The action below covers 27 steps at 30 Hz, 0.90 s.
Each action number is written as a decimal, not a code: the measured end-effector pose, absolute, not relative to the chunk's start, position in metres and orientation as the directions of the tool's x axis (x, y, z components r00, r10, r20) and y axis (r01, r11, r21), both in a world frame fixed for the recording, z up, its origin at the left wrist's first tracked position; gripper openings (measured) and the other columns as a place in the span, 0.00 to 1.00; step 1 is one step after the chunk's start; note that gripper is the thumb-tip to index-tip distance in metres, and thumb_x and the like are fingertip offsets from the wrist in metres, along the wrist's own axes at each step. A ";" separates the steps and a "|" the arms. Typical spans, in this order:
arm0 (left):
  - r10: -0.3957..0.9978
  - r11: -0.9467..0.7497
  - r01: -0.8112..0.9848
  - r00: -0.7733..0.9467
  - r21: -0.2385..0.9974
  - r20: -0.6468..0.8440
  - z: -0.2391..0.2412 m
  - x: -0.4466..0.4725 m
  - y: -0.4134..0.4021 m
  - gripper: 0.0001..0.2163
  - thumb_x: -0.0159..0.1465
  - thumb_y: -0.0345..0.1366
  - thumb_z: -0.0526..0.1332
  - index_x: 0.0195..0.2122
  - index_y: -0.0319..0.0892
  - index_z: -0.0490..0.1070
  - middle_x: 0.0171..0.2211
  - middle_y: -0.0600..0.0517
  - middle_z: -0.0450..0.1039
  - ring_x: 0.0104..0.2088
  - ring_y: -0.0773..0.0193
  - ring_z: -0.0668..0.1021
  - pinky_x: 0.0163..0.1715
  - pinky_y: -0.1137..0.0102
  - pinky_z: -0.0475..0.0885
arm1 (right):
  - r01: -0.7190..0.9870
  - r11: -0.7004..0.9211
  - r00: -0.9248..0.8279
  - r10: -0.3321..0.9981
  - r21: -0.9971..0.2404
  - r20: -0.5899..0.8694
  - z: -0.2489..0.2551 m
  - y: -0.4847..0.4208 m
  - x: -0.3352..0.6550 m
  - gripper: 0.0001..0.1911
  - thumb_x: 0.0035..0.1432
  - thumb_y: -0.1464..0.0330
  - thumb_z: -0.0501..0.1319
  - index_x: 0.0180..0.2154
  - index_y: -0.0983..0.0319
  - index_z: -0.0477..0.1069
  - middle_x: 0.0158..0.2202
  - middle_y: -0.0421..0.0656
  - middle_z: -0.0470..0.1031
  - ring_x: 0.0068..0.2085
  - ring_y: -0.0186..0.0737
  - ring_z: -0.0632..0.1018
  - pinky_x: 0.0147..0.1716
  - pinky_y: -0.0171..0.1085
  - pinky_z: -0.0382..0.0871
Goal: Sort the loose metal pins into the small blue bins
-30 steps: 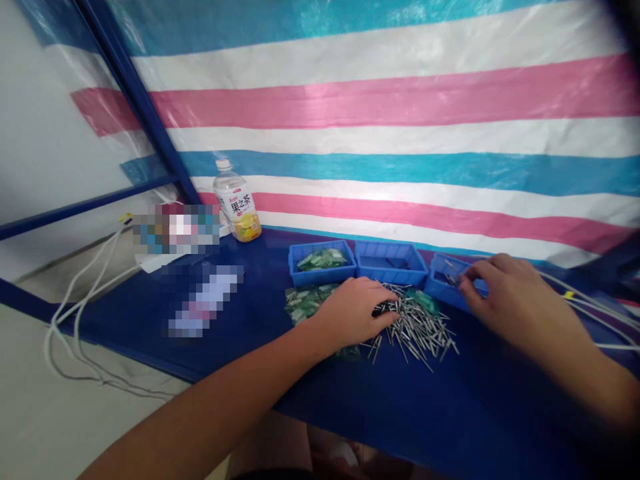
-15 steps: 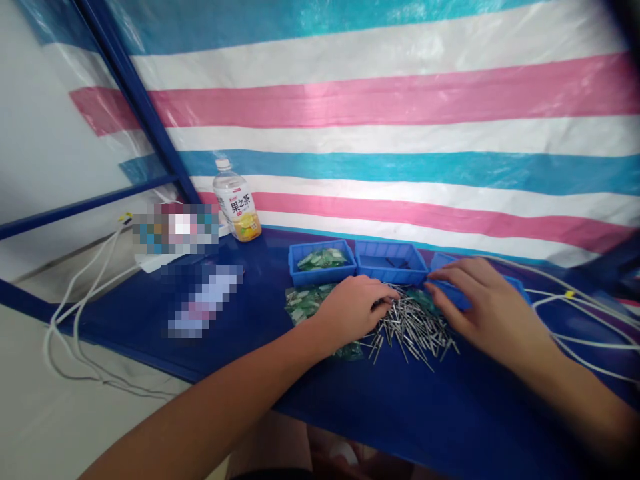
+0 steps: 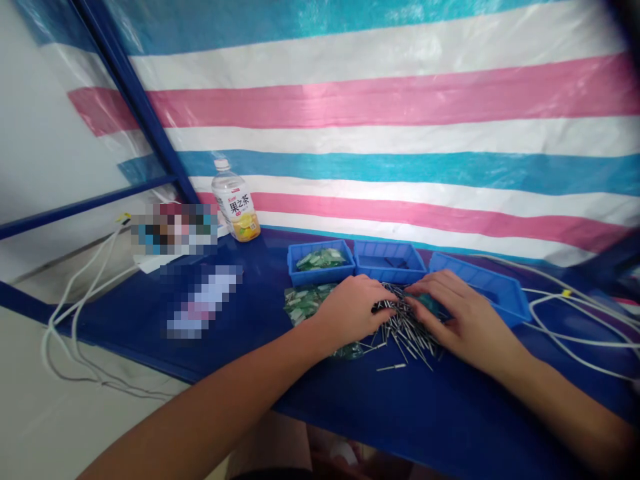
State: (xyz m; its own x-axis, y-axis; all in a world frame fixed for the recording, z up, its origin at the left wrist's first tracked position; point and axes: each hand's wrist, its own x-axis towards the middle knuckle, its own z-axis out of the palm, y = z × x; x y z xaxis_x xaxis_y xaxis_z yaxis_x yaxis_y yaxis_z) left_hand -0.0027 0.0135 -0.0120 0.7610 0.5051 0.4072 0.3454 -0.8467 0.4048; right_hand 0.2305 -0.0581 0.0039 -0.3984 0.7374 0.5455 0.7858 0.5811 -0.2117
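A loose heap of thin metal blind rivets [image 3: 407, 333] lies on the blue tabletop between my two hands. My left hand [image 3: 353, 307] reaches into its left side, thumb and fingers curled around some of the rivets. From the right, my right hand [image 3: 463, 320] rests its fingertips against the top of the heap, fingers stretched and thumb a little apart. One single rivet [image 3: 393, 367] lies in front of the heap. Clear bags of small green pieces [image 3: 305, 301] are left of and partly beneath my left hand; greenish plastic also shows behind the heap.
Behind the heap stand a blue bin holding green packets [image 3: 320, 260], a blue bin with a few dark bits [image 3: 390, 260], and an angled blue bin [image 3: 505, 297]. A drink bottle [image 3: 237, 203] stands back left. White cables [image 3: 570, 313] run along the right.
My right hand has moved left and down from beside the bin onto the heap, pushing its right edge inward. A rivet now lies separate in front. My left hand has barely moved.
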 end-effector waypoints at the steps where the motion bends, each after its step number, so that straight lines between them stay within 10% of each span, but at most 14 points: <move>1: 0.529 -0.831 0.355 0.741 0.427 0.413 -0.011 -0.002 0.013 0.10 0.71 0.37 0.66 0.50 0.44 0.83 0.46 0.49 0.86 0.47 0.55 0.83 0.51 0.59 0.76 | 0.784 0.582 -0.394 0.736 -0.216 0.551 0.004 -0.058 0.230 0.06 0.72 0.67 0.61 0.49 0.57 0.73 0.43 0.46 0.80 0.46 0.50 0.78 0.46 0.50 0.73; 14: 0.766 -0.521 0.176 0.529 0.835 0.366 -0.002 -0.004 0.012 0.13 0.67 0.30 0.65 0.52 0.43 0.80 0.44 0.48 0.86 0.45 0.58 0.87 0.49 0.61 0.83 | 0.729 0.603 -0.388 0.753 -0.323 0.531 0.002 -0.062 0.226 0.07 0.72 0.68 0.62 0.49 0.56 0.74 0.46 0.46 0.80 0.49 0.48 0.79 0.49 0.47 0.74; 27: 0.738 -0.499 0.051 0.548 0.865 0.393 0.009 0.000 0.001 0.16 0.68 0.33 0.64 0.57 0.46 0.76 0.46 0.48 0.86 0.44 0.57 0.87 0.49 0.59 0.84 | 0.755 0.457 -0.189 0.838 -0.470 0.511 -0.001 -0.066 0.221 0.02 0.67 0.68 0.64 0.42 0.56 0.74 0.38 0.42 0.80 0.33 0.39 0.79 0.29 0.36 0.74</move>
